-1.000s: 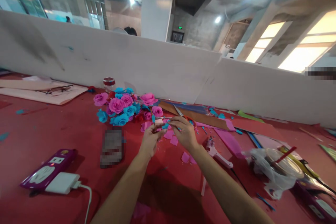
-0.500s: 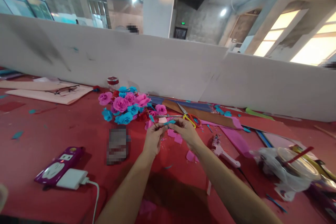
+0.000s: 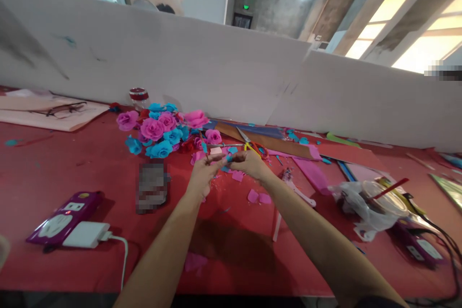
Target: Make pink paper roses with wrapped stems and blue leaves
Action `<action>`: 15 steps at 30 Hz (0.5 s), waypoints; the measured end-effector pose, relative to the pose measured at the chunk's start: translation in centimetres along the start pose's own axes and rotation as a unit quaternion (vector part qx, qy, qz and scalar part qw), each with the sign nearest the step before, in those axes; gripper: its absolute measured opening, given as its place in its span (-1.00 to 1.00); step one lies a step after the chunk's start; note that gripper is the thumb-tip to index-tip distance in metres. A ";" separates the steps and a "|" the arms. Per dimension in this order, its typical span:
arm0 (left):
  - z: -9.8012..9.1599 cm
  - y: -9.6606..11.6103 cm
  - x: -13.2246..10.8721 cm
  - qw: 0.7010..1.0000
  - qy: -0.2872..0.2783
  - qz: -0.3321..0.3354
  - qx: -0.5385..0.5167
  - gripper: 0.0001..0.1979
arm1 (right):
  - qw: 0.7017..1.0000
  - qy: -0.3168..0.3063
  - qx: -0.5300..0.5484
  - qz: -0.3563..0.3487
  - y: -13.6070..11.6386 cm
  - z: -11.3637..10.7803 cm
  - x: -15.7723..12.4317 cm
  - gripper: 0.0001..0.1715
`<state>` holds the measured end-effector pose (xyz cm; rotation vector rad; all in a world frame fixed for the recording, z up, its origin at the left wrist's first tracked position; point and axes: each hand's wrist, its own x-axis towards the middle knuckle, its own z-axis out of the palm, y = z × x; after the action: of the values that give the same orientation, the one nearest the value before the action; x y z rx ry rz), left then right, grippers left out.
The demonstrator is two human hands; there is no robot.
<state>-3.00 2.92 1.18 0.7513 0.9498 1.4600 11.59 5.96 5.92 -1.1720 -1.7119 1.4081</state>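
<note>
My left hand [image 3: 201, 176] and my right hand [image 3: 249, 163] meet over the red table [image 3: 90, 163], fingers pinched together on a small blue paper piece [image 3: 228, 158]. Just beyond the fingertips lies a heap of pink and blue paper roses [image 3: 162, 130]. Scissors with a yellow and red handle [image 3: 249, 145] rest right behind my right hand. Pink paper scraps [image 3: 258, 197] lie on the table under my right wrist.
A purple power strip with a white charger [image 3: 68, 224] sits at the near left. A pink and white glue gun [image 3: 294, 187], a plastic bag with a cup [image 3: 371, 204], coloured paper sheets [image 3: 274, 144], a small jar [image 3: 139, 97] and a white partition wall [image 3: 216, 77] surround the work spot.
The view has tilted down and shifted. My two hands have stayed pinched together on the blue piece, close to the roses.
</note>
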 end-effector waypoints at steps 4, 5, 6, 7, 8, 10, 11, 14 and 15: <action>-0.2 -0.3 0.3 1.000 0.018 0.021 0.011 -0.78 | 0.998 -0.048 -0.032 -0.009 0.1 -0.8 0.4 -0.87; -0.2 -0.2 0.3 1.000 0.022 0.021 0.006 -0.78 | 0.998 -0.052 -0.042 -0.013 0.1 -1.0 0.5 -0.88; -0.2 -0.1 0.3 0.999 0.026 0.020 0.001 -0.78 | 0.997 -0.054 -0.052 -0.016 0.1 -1.2 0.7 -0.89; -0.2 0.0 0.2 0.999 0.030 0.016 -0.004 -0.76 | 0.996 -0.053 -0.062 -0.019 0.1 -1.3 0.8 -0.90; -0.2 0.1 0.2 0.999 0.031 0.010 -0.005 -0.74 | 0.996 -0.053 -0.071 -0.020 0.0 -1.4 0.9 -0.91; -0.2 0.2 0.2 1.000 0.031 -0.004 0.004 -0.70 | 0.995 -0.060 -0.076 -0.015 0.0 -1.5 1.0 -0.91; -0.2 0.2 0.2 0.999 0.030 -0.010 0.012 -0.69 | 0.995 -0.062 -0.075 -0.010 0.1 -1.5 1.1 -0.91; -0.5 0.2 0.4 0.999 0.047 -0.015 0.021 -0.71 | 0.995 -0.066 -0.069 0.004 0.3 -1.7 1.6 -0.90; -0.6 0.1 0.5 0.998 0.058 -0.016 0.022 -0.72 | 0.996 -0.069 -0.063 0.005 0.4 -1.8 1.7 -0.90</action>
<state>-3.67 3.31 0.96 0.6862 1.0800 1.4719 12.52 8.27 5.82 -1.1745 -1.9186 1.4337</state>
